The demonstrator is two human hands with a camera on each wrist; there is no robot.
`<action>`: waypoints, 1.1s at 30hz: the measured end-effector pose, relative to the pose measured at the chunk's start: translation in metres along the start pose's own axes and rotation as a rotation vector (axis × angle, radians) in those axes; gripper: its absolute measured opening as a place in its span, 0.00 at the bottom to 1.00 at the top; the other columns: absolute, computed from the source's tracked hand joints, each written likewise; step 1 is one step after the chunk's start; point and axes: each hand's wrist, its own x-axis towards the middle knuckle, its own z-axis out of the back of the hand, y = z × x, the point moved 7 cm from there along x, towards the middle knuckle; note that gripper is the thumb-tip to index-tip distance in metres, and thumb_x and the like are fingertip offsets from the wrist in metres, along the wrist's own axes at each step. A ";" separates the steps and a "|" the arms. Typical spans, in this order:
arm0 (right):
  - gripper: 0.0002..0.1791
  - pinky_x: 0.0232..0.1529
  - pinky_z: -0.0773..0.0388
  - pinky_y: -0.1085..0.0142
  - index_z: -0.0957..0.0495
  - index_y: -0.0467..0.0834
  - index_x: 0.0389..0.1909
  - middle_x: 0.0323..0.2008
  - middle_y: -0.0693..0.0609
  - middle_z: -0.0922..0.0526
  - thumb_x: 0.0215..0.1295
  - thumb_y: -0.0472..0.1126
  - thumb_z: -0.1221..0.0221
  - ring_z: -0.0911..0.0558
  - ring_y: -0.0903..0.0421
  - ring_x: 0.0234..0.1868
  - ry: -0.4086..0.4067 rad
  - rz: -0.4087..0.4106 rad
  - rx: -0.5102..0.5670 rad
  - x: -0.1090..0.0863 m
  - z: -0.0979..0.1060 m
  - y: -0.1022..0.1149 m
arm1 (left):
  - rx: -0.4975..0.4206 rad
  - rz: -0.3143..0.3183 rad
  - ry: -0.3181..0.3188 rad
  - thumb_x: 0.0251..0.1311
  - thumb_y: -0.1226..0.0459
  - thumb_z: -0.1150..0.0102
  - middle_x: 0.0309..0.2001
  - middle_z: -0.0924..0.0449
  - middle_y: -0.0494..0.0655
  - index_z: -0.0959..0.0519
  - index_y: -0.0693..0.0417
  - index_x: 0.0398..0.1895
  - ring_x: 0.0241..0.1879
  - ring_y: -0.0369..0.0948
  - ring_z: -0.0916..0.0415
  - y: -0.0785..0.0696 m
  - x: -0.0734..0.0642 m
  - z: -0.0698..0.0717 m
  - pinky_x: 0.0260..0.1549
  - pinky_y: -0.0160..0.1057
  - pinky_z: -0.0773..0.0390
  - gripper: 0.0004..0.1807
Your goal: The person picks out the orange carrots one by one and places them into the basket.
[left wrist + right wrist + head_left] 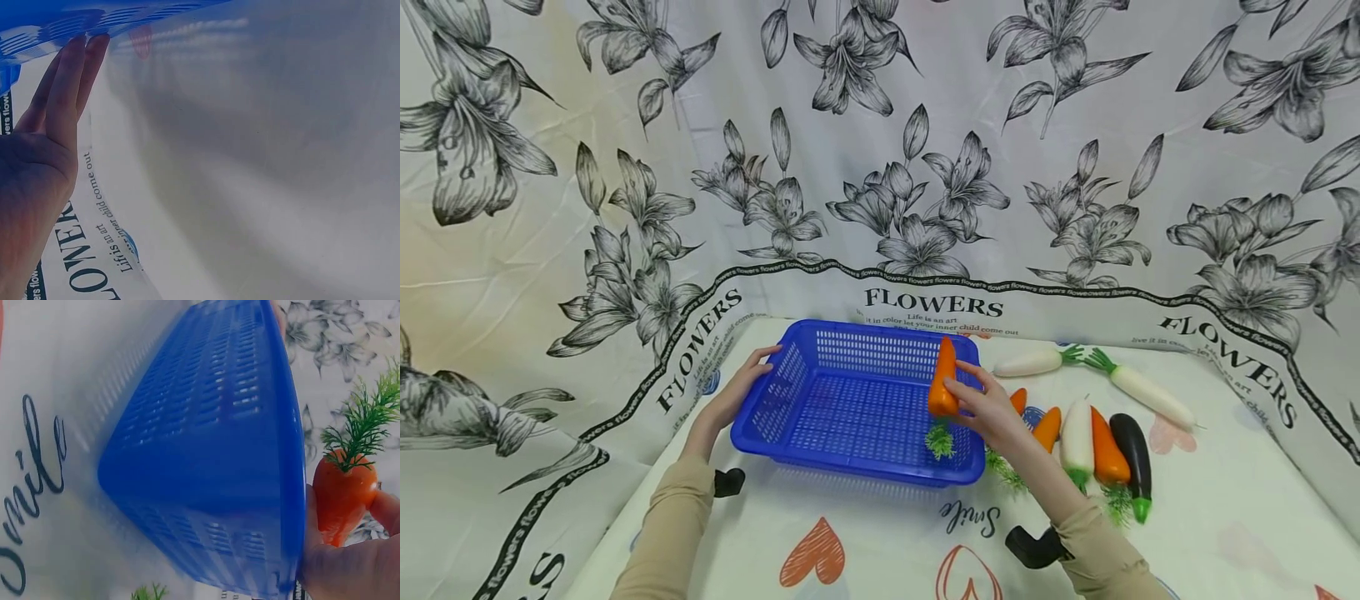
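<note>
A blue plastic basket [865,417] with slotted walls stands on the table in the head view. My left hand [741,392] is at its left side; the left wrist view shows straight fingers [65,94] touching the outer wall. My right hand [988,408] pinches an orange carrot [943,383] between thumb and fingers above the basket's right end. The carrot's green leafy top [939,440] points toward the near side. In the right wrist view the carrot [344,490] shows beside the basket's rim, leaves upward.
Right of the basket lie a white radish [1078,442], another carrot [1108,450], a dark eggplant [1131,454] and more carrots [1047,429], partly behind my right arm. Two more white radishes, one left [1030,362] and one right [1150,396], lie farther back. Flower-printed cloth [850,208] hangs behind.
</note>
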 end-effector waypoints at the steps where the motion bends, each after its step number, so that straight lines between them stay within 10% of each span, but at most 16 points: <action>1: 0.35 0.56 0.27 0.52 0.50 0.46 0.73 0.64 0.34 0.36 0.69 0.45 0.47 0.20 0.56 0.46 0.001 0.001 0.000 0.001 -0.003 0.000 | 0.002 0.000 0.002 0.74 0.55 0.69 0.73 0.55 0.57 0.51 0.46 0.74 0.61 0.51 0.39 0.000 0.000 0.000 0.49 0.35 0.32 0.27; 33: 0.33 0.50 0.24 0.48 0.44 0.37 0.69 0.60 0.30 0.32 0.67 0.42 0.44 0.19 0.44 0.47 -0.076 -0.051 -0.002 0.031 -0.055 -0.039 | 0.013 -0.007 -0.005 0.74 0.55 0.70 0.72 0.54 0.57 0.51 0.45 0.74 0.60 0.51 0.39 -0.001 -0.002 -0.001 0.48 0.34 0.31 0.26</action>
